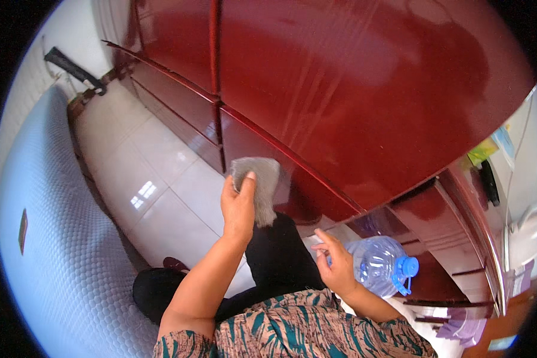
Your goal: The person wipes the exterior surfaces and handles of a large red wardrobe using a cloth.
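You seemed mid-handling: left hand (238, 212) pinching a gray cloth (265, 186), glossy red cabinet (352, 101) at one o'clock, right hand (338, 268) loosely spread. The next move likely called for steady pinching.

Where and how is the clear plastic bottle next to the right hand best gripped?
Probably at the neck, just under the blue cap, with the right hand coming from above: the bottle narrows there, its body is wide and round, and nothing covers the cap. The blue loop beside it looks thin, likely a weaker hold.
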`<action>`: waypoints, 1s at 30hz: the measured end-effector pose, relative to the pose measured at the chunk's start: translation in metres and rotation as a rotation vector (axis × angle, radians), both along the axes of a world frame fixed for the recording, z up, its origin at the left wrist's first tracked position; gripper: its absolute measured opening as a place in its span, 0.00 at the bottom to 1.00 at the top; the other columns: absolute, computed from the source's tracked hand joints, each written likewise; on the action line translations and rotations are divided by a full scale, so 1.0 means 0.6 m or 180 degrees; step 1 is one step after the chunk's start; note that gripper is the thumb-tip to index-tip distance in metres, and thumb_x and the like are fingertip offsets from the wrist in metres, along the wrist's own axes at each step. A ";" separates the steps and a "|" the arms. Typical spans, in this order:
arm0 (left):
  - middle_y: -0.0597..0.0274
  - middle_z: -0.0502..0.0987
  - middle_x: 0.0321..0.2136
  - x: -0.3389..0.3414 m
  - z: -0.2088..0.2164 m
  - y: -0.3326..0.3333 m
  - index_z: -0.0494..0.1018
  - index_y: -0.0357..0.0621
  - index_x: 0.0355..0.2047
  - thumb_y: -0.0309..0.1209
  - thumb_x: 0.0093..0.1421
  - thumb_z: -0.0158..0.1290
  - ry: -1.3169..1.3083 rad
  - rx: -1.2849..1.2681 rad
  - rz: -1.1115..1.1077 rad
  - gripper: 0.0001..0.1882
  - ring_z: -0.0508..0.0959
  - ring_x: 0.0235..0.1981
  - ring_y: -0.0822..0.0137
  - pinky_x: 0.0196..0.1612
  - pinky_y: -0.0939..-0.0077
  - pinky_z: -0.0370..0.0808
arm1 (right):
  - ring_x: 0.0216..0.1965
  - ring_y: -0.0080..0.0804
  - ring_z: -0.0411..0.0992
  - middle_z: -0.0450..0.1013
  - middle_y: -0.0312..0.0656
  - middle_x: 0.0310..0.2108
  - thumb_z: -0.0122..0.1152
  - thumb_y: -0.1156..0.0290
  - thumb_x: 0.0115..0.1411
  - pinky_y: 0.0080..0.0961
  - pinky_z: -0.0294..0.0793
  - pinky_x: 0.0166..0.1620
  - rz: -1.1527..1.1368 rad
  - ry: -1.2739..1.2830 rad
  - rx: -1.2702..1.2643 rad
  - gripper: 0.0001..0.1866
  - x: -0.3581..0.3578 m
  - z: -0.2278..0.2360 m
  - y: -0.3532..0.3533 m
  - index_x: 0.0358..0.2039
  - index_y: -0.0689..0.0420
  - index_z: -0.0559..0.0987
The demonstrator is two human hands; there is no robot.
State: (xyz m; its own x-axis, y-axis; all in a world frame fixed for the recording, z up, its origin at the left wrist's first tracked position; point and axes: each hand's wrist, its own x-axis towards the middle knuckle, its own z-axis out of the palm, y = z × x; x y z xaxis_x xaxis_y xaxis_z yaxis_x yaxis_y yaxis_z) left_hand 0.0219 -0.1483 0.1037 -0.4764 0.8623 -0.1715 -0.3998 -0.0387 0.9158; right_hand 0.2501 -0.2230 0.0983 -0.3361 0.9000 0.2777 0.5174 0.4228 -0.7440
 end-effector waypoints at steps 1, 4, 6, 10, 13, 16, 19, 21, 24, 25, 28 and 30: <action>0.58 0.76 0.35 -0.020 -0.007 0.013 0.70 0.36 0.44 0.34 0.61 0.53 0.0318 0.0089 0.0446 0.15 0.75 0.38 0.65 0.42 0.72 0.71 | 0.39 0.35 0.77 0.70 0.51 0.50 0.52 0.85 0.54 0.26 0.75 0.41 0.0155 -0.0015 0.0123 0.24 -0.019 0.001 0.004 0.53 0.62 0.69; 0.52 0.74 0.36 -0.057 -0.029 0.058 0.68 0.36 0.45 0.34 0.63 0.50 0.1501 -0.0209 0.0689 0.15 0.74 0.41 0.56 0.46 0.68 0.69 | 0.39 0.36 0.76 0.72 0.48 0.48 0.53 0.80 0.55 0.29 0.74 0.45 0.0601 0.0154 0.0268 0.20 -0.081 0.001 0.017 0.51 0.60 0.72; 0.43 0.71 0.42 -0.056 -0.054 0.100 0.67 0.35 0.45 0.31 0.62 0.48 0.2005 0.0246 0.0984 0.15 0.72 0.44 0.48 0.49 0.63 0.67 | 0.39 0.39 0.75 0.73 0.47 0.46 0.54 0.79 0.54 0.30 0.75 0.44 0.1047 -0.0043 0.0512 0.20 -0.120 0.000 0.026 0.49 0.59 0.73; 0.36 0.66 0.51 0.015 -0.031 0.096 0.60 0.30 0.51 0.29 0.58 0.49 0.2105 0.0195 0.0617 0.23 0.68 0.53 0.43 0.55 0.61 0.64 | 0.41 0.47 0.74 0.74 0.53 0.40 0.48 0.74 0.57 0.36 0.72 0.46 0.2655 -0.1249 0.0245 0.18 -0.179 -0.030 0.052 0.49 0.60 0.72; 0.34 0.59 0.58 0.060 -0.038 0.073 0.54 0.32 0.54 0.32 0.61 0.47 0.1784 0.0334 0.0088 0.25 0.64 0.56 0.43 0.58 0.61 0.61 | 0.51 0.49 0.67 0.69 0.58 0.48 0.43 0.70 0.62 0.39 0.64 0.54 0.2942 -0.1268 -0.0628 0.17 -0.232 -0.116 0.051 0.49 0.61 0.71; 0.35 0.59 0.57 0.051 -0.012 0.083 0.52 0.35 0.55 0.34 0.63 0.44 0.1078 0.0122 0.0116 0.24 0.65 0.55 0.43 0.57 0.62 0.61 | 0.54 0.44 0.64 0.67 0.54 0.53 0.43 0.67 0.65 0.36 0.61 0.57 0.3381 -0.1823 -0.0964 0.17 -0.263 -0.111 0.061 0.51 0.61 0.70; 0.41 0.60 0.54 0.017 0.009 0.101 0.53 0.36 0.56 0.36 0.65 0.42 0.0807 0.0162 0.0316 0.24 0.62 0.55 0.51 0.58 0.66 0.58 | 0.56 0.42 0.62 0.63 0.52 0.56 0.43 0.66 0.66 0.35 0.58 0.59 0.3654 -0.1678 -0.1000 0.18 -0.304 -0.143 0.068 0.53 0.60 0.67; 0.44 0.59 0.56 -0.004 0.005 0.116 0.52 0.34 0.58 0.34 0.65 0.42 0.1135 0.0280 0.0586 0.25 0.60 0.57 0.55 0.61 0.68 0.55 | 0.58 0.41 0.60 0.61 0.51 0.58 0.42 0.66 0.66 0.34 0.56 0.60 0.3818 -0.1669 -0.1094 0.19 -0.326 -0.165 0.070 0.55 0.59 0.66; 0.44 0.58 0.58 -0.014 0.013 0.131 0.51 0.33 0.60 0.31 0.65 0.42 0.1346 0.0767 0.0791 0.27 0.58 0.60 0.55 0.63 0.67 0.52 | 0.60 0.39 0.57 0.58 0.49 0.60 0.41 0.65 0.67 0.32 0.53 0.62 0.4040 -0.1712 -0.1229 0.20 -0.342 -0.198 0.074 0.58 0.58 0.63; 0.42 0.51 0.64 -0.018 -0.001 0.139 0.48 0.37 0.63 0.25 0.63 0.45 0.1818 0.0990 0.0797 0.30 0.53 0.66 0.48 0.65 0.67 0.50 | 0.61 0.38 0.56 0.57 0.48 0.61 0.41 0.65 0.67 0.32 0.52 0.62 0.4108 -0.1730 -0.1298 0.21 -0.342 -0.210 0.073 0.58 0.57 0.62; 0.46 0.41 0.68 -0.019 -0.033 0.152 0.44 0.40 0.65 0.28 0.63 0.47 0.2315 0.1195 0.0733 0.34 0.43 0.69 0.50 0.67 0.60 0.42 | 0.63 0.37 0.53 0.54 0.47 0.64 0.40 0.64 0.68 0.30 0.49 0.64 0.4258 -0.1751 -0.1612 0.23 -0.331 -0.252 0.061 0.61 0.56 0.59; 0.46 0.39 0.68 -0.011 -0.068 0.160 0.43 0.41 0.66 0.30 0.64 0.47 0.2028 0.0996 0.0801 0.35 0.41 0.69 0.50 0.68 0.59 0.41 | 0.64 0.35 0.51 0.51 0.45 0.66 0.39 0.63 0.68 0.29 0.47 0.65 0.4106 -0.1407 -0.2296 0.24 -0.311 -0.295 0.044 0.63 0.55 0.57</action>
State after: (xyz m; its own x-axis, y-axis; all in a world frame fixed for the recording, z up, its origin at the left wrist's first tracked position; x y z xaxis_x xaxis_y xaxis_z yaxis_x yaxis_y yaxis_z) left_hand 0.0151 -0.0522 0.0629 -0.5906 0.6775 0.4384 0.2589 -0.3555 0.8981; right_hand 0.0632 -0.1966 -0.0786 -0.9011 -0.1623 -0.4022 0.3219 0.3711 -0.8710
